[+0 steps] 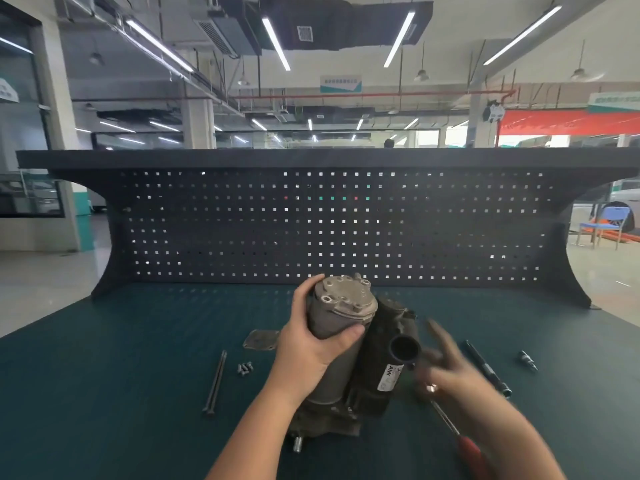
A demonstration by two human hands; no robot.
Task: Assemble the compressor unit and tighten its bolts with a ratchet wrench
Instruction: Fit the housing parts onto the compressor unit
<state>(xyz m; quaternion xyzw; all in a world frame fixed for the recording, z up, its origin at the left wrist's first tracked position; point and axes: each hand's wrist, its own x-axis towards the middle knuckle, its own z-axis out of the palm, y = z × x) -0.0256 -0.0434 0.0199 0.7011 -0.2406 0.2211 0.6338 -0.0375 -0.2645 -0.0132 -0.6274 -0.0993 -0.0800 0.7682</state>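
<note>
Two hands work over the green bench mat (104,358), and we go down from the biggest thing. Our compressor unit (349,368) stands near the middle of the mat, its grey cylinder (332,317) rising and leaning a little away from us, so the long axis runs from the near base up toward the far pegboard (311,223). Our left hand (311,344) wraps that cylinder just under its bolt-holed cap (346,294), thumb across the near side. Our right hand (446,368) is blurred to the right of the dark body, fingers spread and seemingly holding nothing.

Smaller parts lie round the unit. A ratchet wrench (453,431) with a red handle lies near and right, partly under the right forearm, running from the unit's right side toward us. A dark extension bar (485,367) lies further right, and a small socket piece (528,360) beyond it. On the left lie two long bolts (216,382), pointing away from us, a cluster of short bolts (245,368) beside them, and a flat plate (261,339) behind the left hand.

We judge the bolts sit nearer our left hand and the wrench nearer our right.
</note>
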